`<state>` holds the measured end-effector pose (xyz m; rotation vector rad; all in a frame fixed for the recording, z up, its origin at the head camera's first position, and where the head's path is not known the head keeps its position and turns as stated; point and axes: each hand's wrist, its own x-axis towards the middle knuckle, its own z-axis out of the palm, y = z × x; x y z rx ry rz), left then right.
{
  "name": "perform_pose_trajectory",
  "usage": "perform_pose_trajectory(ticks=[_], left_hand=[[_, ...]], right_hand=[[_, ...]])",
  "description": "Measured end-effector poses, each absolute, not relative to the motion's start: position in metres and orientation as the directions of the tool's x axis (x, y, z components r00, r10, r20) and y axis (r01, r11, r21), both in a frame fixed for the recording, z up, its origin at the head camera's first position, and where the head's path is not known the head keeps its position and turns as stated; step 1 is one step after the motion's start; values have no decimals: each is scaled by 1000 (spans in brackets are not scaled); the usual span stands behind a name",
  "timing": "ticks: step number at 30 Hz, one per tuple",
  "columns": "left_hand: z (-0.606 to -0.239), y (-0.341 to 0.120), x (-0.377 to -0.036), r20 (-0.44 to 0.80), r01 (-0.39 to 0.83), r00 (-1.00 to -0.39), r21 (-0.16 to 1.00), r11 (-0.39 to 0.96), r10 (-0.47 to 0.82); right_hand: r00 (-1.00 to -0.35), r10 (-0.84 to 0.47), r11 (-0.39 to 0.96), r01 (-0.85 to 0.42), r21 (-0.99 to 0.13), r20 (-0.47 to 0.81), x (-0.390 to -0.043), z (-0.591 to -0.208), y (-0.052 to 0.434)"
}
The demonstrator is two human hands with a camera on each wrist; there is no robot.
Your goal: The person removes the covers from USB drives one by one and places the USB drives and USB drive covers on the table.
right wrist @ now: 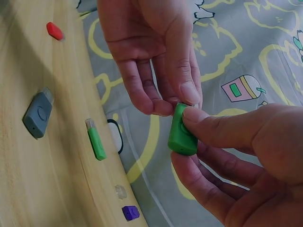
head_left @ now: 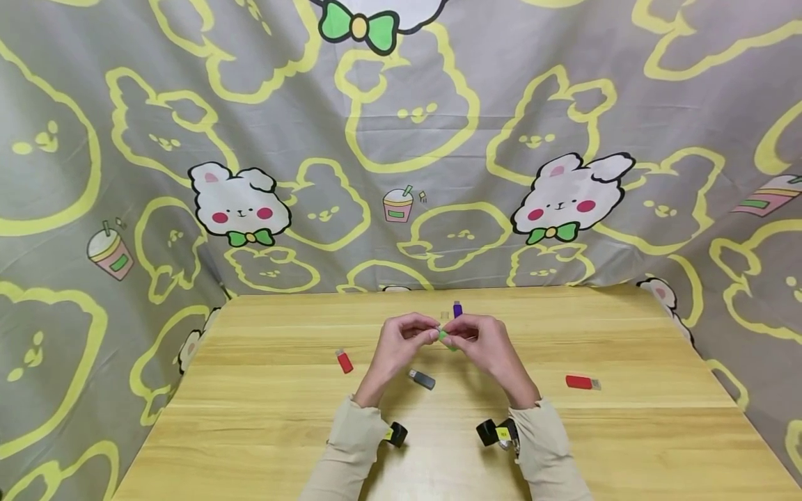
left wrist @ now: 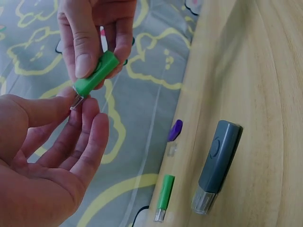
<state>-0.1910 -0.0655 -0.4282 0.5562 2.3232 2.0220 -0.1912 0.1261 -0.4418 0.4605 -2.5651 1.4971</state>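
Note:
Both hands meet above the table around one green USB flash drive (left wrist: 97, 75). The right hand (head_left: 484, 341) pinches its green body between thumb and fingers. At the drive's other end, the thumb and fingertips of the left hand (head_left: 401, 341) pinch the clear cap (left wrist: 77, 100), which sits at the plug end. In the head view the fingers cover most of this drive. A second green USB flash drive (right wrist: 96, 143) lies on the table beyond the hands, and a grey one (head_left: 422, 379) with a clear end lies below the left hand.
On the wooden table (head_left: 263, 431), a purple USB flash drive (head_left: 457, 307) lies behind the hands beside a loose clear cap (head_left: 445, 315). One red drive (head_left: 344, 360) is to the left, another red drive (head_left: 579, 382) to the right. A patterned curtain (head_left: 301, 139) hangs behind.

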Motion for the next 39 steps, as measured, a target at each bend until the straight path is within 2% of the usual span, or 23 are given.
perform_pose_trajectory(ticks=[8, 16, 39], left_hand=[[-431, -65, -193, 209, 243, -944, 964, 111, 256], [-455, -66, -207, 195, 225, -956, 967, 122, 220], [-454, -67, -204, 224, 243, -957, 966, 91, 185]], right_hand=[[-944, -194, 468, -327, -821, 266, -191, -441, 125], [-947, -201, 479, -318, -818, 251, -190, -438, 126], [-949, -209, 444, -307, -842, 236, -189, -436, 126]])
